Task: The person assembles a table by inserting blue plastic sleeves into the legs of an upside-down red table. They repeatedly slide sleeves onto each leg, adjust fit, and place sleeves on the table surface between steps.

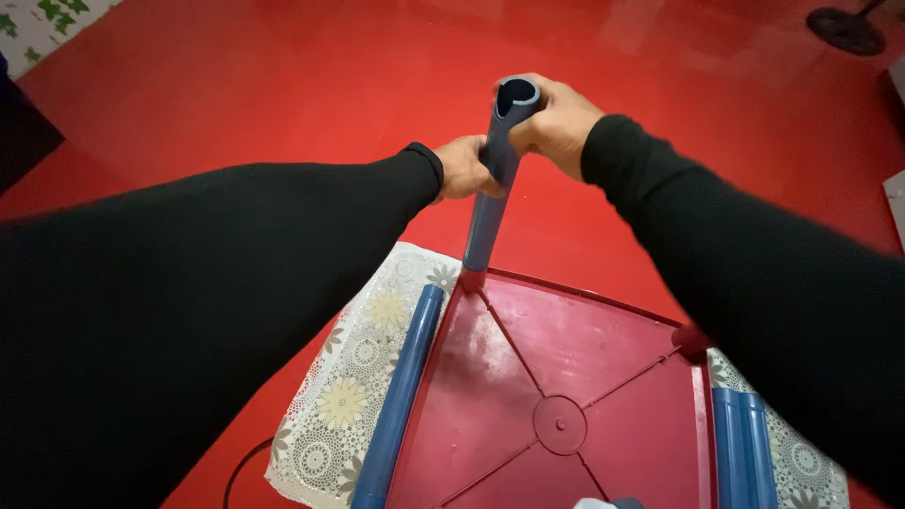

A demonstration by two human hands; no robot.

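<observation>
A dark red plastic table top lies upside down on a floral lace cloth. One blue plastic leg stands upright in its far corner socket. My left hand grips that leg around its upper part. My right hand holds the leg's hollow top end. Both arms wear black sleeves. A second blue leg lies flat along the table top's left edge. A third blue leg rests at the right edge.
The floor is glossy red. A fan base stands at the far right. A dark object sits at the left edge. A thin cable curves on the floor by the cloth.
</observation>
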